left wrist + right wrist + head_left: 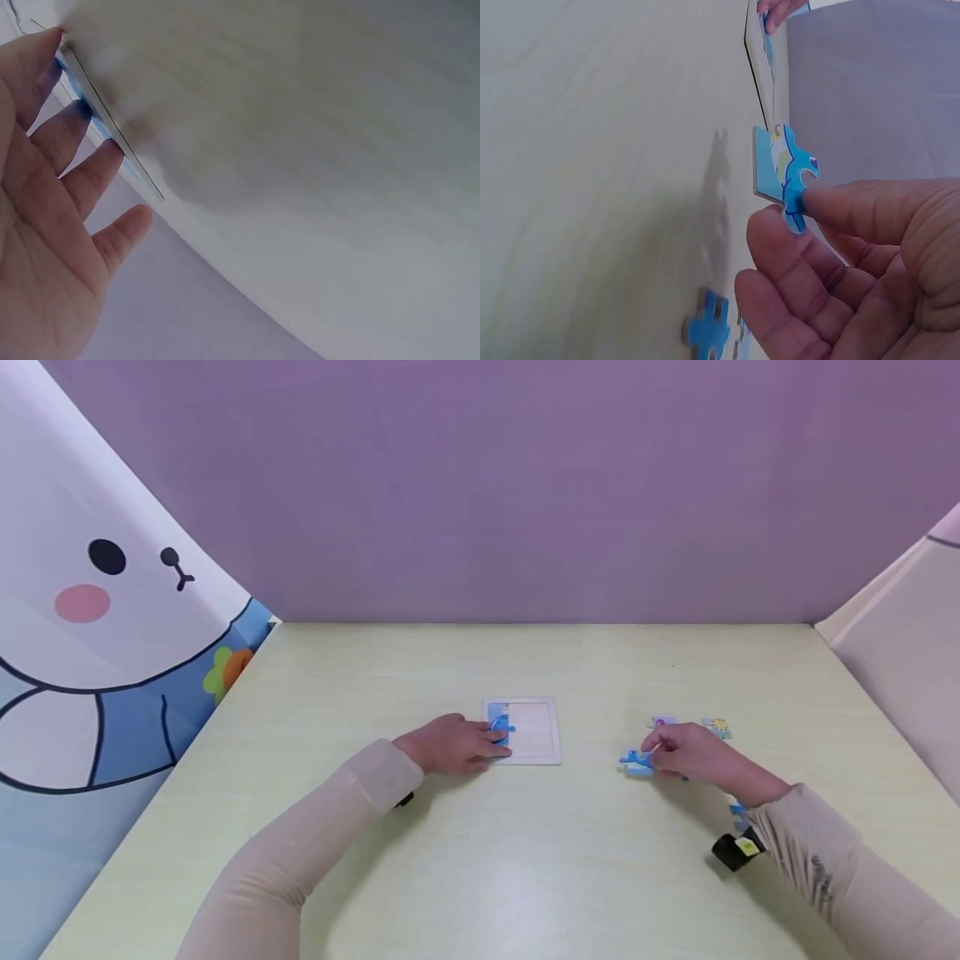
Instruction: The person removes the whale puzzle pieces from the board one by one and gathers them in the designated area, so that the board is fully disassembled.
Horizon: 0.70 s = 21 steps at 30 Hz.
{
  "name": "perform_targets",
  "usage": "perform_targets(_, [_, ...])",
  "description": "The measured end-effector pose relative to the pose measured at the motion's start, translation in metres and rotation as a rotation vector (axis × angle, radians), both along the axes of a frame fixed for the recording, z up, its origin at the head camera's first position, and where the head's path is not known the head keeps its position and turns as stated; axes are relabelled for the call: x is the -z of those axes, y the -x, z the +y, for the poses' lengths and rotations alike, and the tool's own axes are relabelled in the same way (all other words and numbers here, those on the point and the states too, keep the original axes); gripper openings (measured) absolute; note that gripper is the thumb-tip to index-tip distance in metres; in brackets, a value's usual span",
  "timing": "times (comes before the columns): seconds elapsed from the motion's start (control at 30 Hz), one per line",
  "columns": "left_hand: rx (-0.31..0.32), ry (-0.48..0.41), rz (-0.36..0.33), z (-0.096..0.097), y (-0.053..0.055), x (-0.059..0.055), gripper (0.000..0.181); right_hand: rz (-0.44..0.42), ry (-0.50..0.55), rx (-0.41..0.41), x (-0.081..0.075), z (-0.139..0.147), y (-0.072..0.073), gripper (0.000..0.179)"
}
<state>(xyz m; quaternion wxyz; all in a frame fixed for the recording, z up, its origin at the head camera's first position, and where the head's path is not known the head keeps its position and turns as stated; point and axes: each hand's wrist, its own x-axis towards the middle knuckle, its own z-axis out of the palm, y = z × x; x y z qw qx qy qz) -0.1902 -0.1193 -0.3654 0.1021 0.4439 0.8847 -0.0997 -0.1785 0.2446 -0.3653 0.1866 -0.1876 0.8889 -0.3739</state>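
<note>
My left hand [453, 745] lies over the left edge of a small square puzzle tray [557, 735], its fingers stretched out. The fingertips touch a blue puzzle piece [498, 722] that sits along the tray's left side; part of that strip is hidden under them. On the right, my right hand [693, 753] pinches another blue puzzle piece [769, 169] between thumb and fingers. In the right wrist view this piece is raised off the table and shows part of a cartoon figure with an eye.
Loose pieces lie around my right hand: one with a purple shape [663, 721], a yellow-patterned one [716, 727] and a blue one [738, 812] near the sleeve. A purple backdrop [480, 493] stands behind the table [465, 877]. A black wrist camera [733, 852] hangs below my right wrist.
</note>
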Motion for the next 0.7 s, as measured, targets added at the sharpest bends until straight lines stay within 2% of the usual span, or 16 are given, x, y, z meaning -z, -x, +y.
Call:
perform_targets(0.2, [0.024, -0.022, 0.030, -0.001, 0.002, 0.001, 0.038, -0.021, -0.013, 0.013, 0.001, 0.011, -0.001, 0.016])
perform_targets(0.5, [0.029, -0.035, 0.019, 0.000, 0.003, 0.000, 0.037, -0.039, -0.069, 0.077, -0.003, 0.028, -0.007, 0.021])
perform_targets(0.7, [0.047, -0.044, 0.029, -0.001, 0.004, 0.000, 0.036, -0.035, -0.085, 0.077, -0.004, 0.033, -0.010, 0.018])
